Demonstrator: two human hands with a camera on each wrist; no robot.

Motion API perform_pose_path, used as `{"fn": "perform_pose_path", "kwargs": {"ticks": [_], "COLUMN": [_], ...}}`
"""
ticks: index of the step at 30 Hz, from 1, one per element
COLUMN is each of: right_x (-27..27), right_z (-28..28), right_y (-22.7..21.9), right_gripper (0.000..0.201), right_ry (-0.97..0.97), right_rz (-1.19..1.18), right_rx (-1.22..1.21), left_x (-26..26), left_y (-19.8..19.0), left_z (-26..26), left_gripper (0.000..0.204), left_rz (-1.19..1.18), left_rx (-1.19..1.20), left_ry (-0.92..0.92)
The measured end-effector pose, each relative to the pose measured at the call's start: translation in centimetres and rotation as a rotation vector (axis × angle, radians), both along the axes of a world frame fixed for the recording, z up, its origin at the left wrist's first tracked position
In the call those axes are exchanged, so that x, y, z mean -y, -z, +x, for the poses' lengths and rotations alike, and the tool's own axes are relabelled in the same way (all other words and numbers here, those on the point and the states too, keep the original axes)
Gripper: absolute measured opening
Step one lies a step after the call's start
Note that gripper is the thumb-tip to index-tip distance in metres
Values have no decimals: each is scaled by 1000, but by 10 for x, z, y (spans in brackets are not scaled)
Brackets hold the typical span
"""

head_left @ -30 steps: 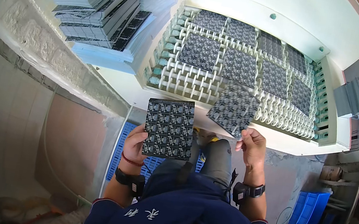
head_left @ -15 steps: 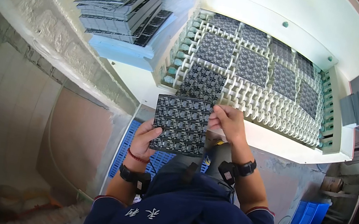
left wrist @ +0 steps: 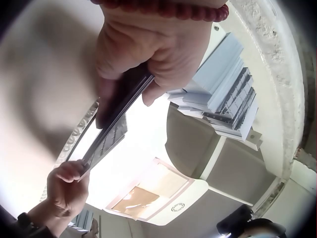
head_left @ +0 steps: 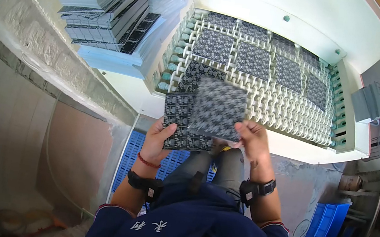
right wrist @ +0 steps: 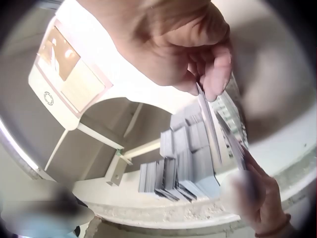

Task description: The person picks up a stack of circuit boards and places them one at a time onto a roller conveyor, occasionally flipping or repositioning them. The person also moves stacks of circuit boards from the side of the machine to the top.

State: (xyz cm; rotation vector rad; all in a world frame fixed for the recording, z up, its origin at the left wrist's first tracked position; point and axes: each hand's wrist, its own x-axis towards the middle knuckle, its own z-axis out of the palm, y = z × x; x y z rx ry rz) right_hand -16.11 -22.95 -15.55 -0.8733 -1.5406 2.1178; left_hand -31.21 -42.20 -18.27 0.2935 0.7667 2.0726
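Note:
My left hand [head_left: 167,132] grips a stack of dark circuit panels [head_left: 181,117] by its lower edge, just in front of the roller conveyor [head_left: 282,114]. My right hand [head_left: 248,129] pinches a single panel [head_left: 218,108] by its right corner; it is blurred and overlaps the stack. In the left wrist view the left hand [left wrist: 138,54] holds the stack [left wrist: 119,101] edge-on, with the right hand [left wrist: 69,181] at the far end. The right wrist view shows the right hand [right wrist: 203,74] pinching the thin panel [right wrist: 209,124]. One panel [head_left: 200,75] lies on the front left rollers.
Several more panels ride the rollers toward the white machine hood [head_left: 270,11]. A tall pile of panels [head_left: 113,8] sits on the white ledge at left. A blue crate [head_left: 135,154] lies below by my legs, a blue bin [head_left: 329,222] at right, a tiled wall at left.
The right hand laid its earlier panel on the front left rollers, came back to the stack, and now draws a fresh panel off it. The left hand stayed holding the stack.

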Motion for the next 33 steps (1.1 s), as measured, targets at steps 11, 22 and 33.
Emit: {"fn": "perform_pose_path", "kwargs": {"ticks": [11, 22, 33], "right_x": [-101, -193, -163], "right_z": [70, 184, 175], "right_y": [-9, -16, 0], "right_gripper": [24, 28, 20], "right_ry": [354, 581, 633], "right_rz": [297, 702, 1051], "right_rx": [244, 526, 494], "left_x": [12, 7, 2], "left_y": [4, -4, 0], "left_z": [-1, 6, 8], "left_gripper": [31, 26, 30], "left_rz": [-63, -83, -52], "left_rx": [-22, 3, -49], "left_ry": [-50, -51, -4]}}
